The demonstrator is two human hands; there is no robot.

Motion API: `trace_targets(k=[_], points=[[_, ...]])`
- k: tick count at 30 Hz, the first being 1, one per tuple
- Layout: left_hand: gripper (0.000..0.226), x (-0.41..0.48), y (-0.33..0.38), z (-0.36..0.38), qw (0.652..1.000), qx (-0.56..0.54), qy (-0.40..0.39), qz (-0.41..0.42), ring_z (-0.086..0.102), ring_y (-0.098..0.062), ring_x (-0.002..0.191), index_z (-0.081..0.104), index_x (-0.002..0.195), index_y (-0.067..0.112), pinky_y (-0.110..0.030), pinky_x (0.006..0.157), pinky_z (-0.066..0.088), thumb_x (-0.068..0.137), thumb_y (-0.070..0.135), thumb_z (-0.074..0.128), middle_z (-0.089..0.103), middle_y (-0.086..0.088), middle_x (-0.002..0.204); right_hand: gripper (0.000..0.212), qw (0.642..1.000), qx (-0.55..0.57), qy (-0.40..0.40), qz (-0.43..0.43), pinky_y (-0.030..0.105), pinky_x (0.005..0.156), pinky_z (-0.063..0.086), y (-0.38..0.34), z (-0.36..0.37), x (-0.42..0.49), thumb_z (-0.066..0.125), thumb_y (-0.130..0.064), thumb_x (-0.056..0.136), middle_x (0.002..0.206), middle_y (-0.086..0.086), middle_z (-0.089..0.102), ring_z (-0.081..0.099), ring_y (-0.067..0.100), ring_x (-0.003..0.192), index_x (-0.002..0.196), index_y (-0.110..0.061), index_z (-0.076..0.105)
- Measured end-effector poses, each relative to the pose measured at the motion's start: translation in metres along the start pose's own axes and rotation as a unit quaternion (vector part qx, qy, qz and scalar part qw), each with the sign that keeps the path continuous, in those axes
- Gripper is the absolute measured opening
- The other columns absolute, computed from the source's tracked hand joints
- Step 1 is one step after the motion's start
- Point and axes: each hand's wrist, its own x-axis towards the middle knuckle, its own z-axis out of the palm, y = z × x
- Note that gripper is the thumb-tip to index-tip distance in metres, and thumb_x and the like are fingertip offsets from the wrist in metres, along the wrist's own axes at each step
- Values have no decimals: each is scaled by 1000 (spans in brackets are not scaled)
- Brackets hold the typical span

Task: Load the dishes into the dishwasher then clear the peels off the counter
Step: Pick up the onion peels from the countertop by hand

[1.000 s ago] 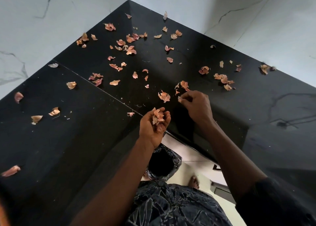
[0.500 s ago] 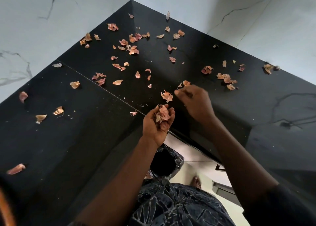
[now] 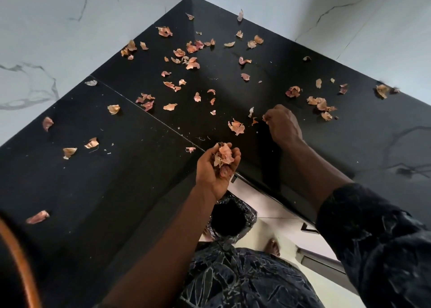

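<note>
Papery peels (image 3: 192,63) strewn across counter (image 3: 116,179)

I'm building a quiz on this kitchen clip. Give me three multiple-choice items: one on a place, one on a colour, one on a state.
1. Where is the bin?
A. on the counter
B. on the floor below the counter edge
C. against the wall

2. What colour is the counter?
A. white
B. brown
C. black

3. The left hand is:
A. cupped around peels
B. flat and empty
C. holding a plate

Answers:
B, the bin sits below the left hand.
C, the counter is glossy black.
A, collected peels fill its palm.
</note>
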Motion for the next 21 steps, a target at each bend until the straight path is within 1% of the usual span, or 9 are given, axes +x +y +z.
trace_targets(k=[2, 5, 6, 8, 10, 12, 15, 18, 21], points=[[35, 1, 0, -1, 1000, 2, 4, 1, 71, -25, 88, 69, 106, 0, -30, 73, 62, 102, 29, 49, 70, -19, 100, 20, 1000, 12, 7, 15, 30, 74, 48, 4, -1, -4, 56, -10, 98, 108, 6, 61, 59, 19, 92, 107, -12, 73], [36, 5, -2, -1, 1000, 7, 7, -1, 71, -25, 88, 68, 107, 0, -30, 72, 62, 103, 29, 48, 70, -19, 99, 17, 997, 55, 24, 40, 26, 73, 47, 9, -4, -11, 59, -9, 97, 104, 4, 63, 61, 16, 91, 101, -14, 75], [36, 6, -2, -1, 1000, 10, 8, -1, 71, -25, 88, 68, 107, 0, -30, 72, 62, 103, 29, 47, 70, -19, 99, 17, 995, 77, 35, 48, 26, 75, 49, 8, -7, -13, 60, -10, 96, 105, 3, 65, 62, 14, 93, 101, -16, 75], [37, 9, -5, 0, 1000, 13, 8, 0, 71, -25, 87, 69, 106, -1, -30, 71, 62, 103, 29, 47, 71, -19, 99, 16, 990, 113, 56, 54, 28, 85, 53, 2, -13, -21, 63, -10, 94, 108, 1, 70, 63, 9, 97, 103, -17, 76], [37, 12, -7, 1, 1000, 16, 12, 3, 72, -25, 87, 69, 105, -1, -31, 70, 62, 103, 28, 47, 70, -19, 99, 16, 984, 155, 71, 48, 26, 89, 52, -13, -22, -34, 66, -11, 93, 109, 0, 72, 63, 5, 99, 105, -16, 75], [36, 16, -10, 3, 1000, 24, 13, 6, 71, -26, 88, 68, 104, -2, -31, 70, 62, 103, 27, 47, 70, -19, 98, 15, 978, 189, 79, 24, 21, 86, 51, -33, -31, -52, 67, -12, 93, 108, -3, 71, 63, 3, 97, 106, -16, 74], [35, 19, -13, 9, 999, 33, 12, 16, 71, -26, 90, 68, 106, -2, -32, 71, 62, 102, 26, 47, 70, -19, 100, 14, 974, 212, 68, -36, 20, 82, 53, -64, -35, -78, 67, -14, 94, 105, -4, 70, 64, 3, 93, 105, -17, 74], [33, 21, -17, 12, 997, 61, 15, 36, 71, -22, 86, 69, 107, 5, -31, 70, 59, 103, 25, 44, 72, -13, 99, 13, 977, 194, 42, -77, 16, 80, 49, -89, -33, -94, 64, -18, 96, 104, -7, 68, 61, 1, 92, 104, -19, 75], [35, 21, -19, 15, 993, 102, 26, 46, 69, -19, 86, 72, 103, 10, -29, 78, 51, 102, 29, 43, 71, -10, 96, 14, 979, 178, 29, -92, 17, 82, 43, -102, -29, -102, 64, -20, 96, 106, -6, 67, 57, 5, 97, 105, -20, 74]])
